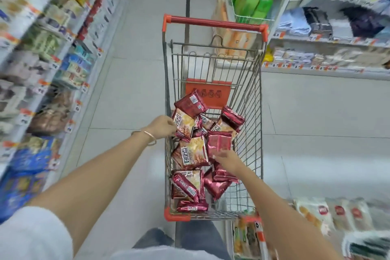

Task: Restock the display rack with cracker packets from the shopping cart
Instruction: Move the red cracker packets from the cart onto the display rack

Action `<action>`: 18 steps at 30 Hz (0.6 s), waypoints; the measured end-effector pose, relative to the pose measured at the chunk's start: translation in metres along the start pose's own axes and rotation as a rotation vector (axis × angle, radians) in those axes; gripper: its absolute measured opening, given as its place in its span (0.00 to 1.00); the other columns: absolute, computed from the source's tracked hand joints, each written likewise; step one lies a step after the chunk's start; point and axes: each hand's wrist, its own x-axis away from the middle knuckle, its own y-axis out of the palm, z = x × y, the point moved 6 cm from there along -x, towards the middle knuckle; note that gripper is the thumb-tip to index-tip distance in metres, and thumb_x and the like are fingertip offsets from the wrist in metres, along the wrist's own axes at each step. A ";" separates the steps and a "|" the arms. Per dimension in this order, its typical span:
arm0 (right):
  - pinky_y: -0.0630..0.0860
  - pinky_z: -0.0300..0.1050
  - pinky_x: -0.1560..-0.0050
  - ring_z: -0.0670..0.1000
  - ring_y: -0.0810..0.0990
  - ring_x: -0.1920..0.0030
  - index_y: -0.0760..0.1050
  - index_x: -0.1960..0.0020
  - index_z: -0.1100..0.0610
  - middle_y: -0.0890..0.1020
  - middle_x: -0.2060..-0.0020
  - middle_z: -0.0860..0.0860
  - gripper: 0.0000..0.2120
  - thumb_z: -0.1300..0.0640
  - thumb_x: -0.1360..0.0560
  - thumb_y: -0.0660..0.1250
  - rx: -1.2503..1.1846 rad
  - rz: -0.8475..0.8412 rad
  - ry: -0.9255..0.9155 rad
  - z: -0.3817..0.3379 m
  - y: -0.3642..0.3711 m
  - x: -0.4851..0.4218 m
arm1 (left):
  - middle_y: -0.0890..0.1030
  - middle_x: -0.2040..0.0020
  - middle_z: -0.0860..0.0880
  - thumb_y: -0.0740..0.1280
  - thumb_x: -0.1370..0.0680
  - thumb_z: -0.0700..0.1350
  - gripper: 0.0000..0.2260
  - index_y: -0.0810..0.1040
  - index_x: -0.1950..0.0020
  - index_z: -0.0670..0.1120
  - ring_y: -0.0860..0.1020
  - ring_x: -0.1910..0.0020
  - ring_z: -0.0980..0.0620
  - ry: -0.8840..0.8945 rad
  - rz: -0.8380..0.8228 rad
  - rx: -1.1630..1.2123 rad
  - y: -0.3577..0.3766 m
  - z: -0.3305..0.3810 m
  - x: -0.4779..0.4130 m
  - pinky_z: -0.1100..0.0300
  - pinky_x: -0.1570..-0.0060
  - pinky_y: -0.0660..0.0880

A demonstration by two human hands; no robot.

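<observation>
Many cracker packets (191, 153) are heaped in the shopping cart (250, 112), one is pinched edgewise by the left hand (161, 126), the right hand's (229, 160) blurred grip cannot be told, and squeezing should be avoided.

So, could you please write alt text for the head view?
A person's left hand grips a cracker packet in a wire shopping cart; the right hand reaches among others. Stocked shelves flank the aisle.
</observation>
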 end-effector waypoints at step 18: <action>0.67 0.57 0.28 0.60 0.68 0.28 0.59 0.23 0.61 0.64 0.25 0.59 0.32 0.60 0.24 0.68 0.521 -0.064 0.048 0.035 -0.035 -0.191 | 0.80 0.40 0.45 0.63 0.17 0.41 0.08 0.80 0.42 0.43 0.82 0.49 0.50 -0.399 -0.026 0.425 0.103 -0.034 -0.071 0.60 0.56 0.78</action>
